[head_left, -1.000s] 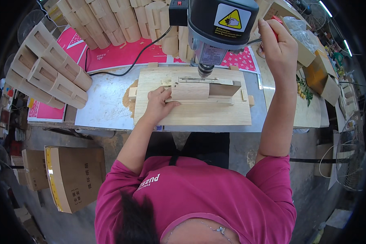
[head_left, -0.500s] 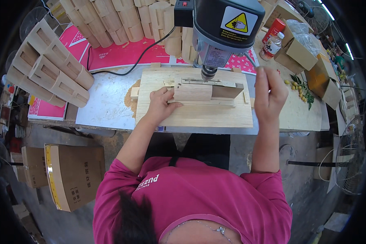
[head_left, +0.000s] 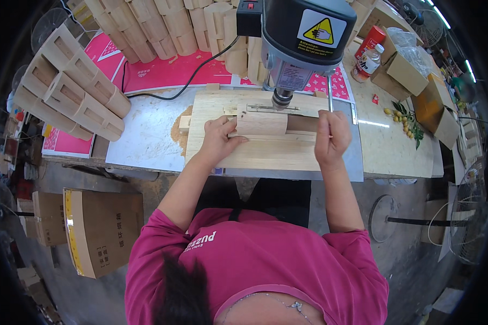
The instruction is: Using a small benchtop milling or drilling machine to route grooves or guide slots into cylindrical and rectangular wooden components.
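A drill press stands over the bench, its chuck just above a pale, rounded wooden piece. That piece lies in a wooden fixture on a flat board. My left hand grips the piece's left end, thumb along its near side. On the right, my right hand is closed round the lower end of the press's metal lever. A brownish flat strip extends from the piece toward my right hand, which covers its far end. Whether the bit touches the wood cannot be seen.
Stacks of slotted wooden pieces stand at the left and along the back. A black cable crosses the bench. To the right are a bottle, a red can, open cartons and a fruit sprig.
My right hand has come down and to the left, swinging the lever toward me. My left hand keeps its hold on the wooden piece. The whole view has shifted slightly.
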`<state>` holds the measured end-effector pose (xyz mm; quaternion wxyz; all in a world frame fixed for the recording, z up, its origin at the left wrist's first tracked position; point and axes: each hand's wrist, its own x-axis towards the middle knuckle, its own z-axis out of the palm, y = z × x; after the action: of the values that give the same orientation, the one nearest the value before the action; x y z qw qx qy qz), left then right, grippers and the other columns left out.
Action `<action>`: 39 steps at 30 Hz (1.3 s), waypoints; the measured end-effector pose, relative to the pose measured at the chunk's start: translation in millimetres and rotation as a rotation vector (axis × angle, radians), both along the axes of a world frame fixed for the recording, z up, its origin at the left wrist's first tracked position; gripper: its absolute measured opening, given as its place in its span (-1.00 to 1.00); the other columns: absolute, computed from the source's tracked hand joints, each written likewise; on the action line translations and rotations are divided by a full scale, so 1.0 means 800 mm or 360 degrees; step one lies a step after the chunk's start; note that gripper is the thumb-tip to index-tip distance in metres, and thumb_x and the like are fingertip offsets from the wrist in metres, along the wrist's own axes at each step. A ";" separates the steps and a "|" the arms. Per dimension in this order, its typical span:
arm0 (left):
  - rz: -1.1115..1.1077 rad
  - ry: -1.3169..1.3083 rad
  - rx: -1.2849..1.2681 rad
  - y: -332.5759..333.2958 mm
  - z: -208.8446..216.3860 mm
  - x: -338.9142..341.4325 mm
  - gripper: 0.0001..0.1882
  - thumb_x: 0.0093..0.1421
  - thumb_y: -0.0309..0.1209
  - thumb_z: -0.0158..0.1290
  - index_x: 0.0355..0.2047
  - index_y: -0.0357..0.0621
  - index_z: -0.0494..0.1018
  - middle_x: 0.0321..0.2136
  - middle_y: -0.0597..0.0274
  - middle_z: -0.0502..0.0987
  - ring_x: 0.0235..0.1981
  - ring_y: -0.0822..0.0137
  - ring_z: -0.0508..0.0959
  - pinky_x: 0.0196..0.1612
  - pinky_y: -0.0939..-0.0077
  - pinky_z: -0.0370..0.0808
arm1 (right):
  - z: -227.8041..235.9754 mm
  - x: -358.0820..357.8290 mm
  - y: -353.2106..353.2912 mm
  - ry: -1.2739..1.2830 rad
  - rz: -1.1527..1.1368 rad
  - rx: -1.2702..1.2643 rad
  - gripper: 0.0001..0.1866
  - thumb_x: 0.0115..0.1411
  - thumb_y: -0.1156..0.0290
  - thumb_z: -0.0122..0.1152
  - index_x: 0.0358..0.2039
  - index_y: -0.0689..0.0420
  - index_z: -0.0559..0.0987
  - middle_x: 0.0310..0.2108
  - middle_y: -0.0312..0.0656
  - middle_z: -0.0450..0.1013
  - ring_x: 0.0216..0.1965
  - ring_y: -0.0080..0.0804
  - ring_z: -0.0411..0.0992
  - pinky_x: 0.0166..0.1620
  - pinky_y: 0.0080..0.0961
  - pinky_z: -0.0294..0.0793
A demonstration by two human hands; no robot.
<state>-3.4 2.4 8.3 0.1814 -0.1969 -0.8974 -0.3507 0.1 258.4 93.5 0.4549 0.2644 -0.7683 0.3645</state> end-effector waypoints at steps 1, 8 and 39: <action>0.0016 -0.0009 -0.0019 0.002 0.001 0.001 -0.64 -0.24 -0.27 0.29 -0.36 0.01 0.54 -0.57 0.31 0.37 -0.48 0.27 0.39 -0.29 0.37 0.19 | 0.015 0.002 0.007 0.0034 -0.0062 0.0047 -0.96 0.06 0.62 0.07 -0.48 0.26 0.49 -0.65 -0.14 0.33 -0.63 -0.38 0.28 -0.56 -0.56 0.23; 0.0037 0.0016 -0.0237 0.028 -0.003 -0.003 -0.48 -0.24 -0.19 0.28 -0.20 -0.05 0.49 -0.53 0.37 0.39 -0.39 0.34 0.40 -0.26 0.35 0.08 | 0.175 -0.078 0.010 -0.0147 -0.0302 0.0058 -0.80 0.18 0.40 0.06 -0.48 0.27 0.46 -0.66 -0.34 0.27 -0.60 -0.67 0.18 -0.51 -0.71 0.19; 0.0087 -0.0042 -0.0163 0.049 -0.007 -0.004 -0.46 -0.20 -0.14 0.27 -0.14 0.11 0.49 -0.55 0.37 0.38 -0.40 0.34 0.40 -0.20 0.35 0.07 | 0.007 -0.006 0.006 0.0079 0.0045 -0.0092 -0.95 0.04 0.61 0.09 -0.44 0.25 0.50 -0.67 -0.20 0.30 -0.66 -0.39 0.25 -0.56 -0.52 0.21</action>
<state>-6.6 41.2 3.1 0.1687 -0.1768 -0.9215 -0.3018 -4.7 263.5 99.1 0.4759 0.2711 -0.7421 0.3863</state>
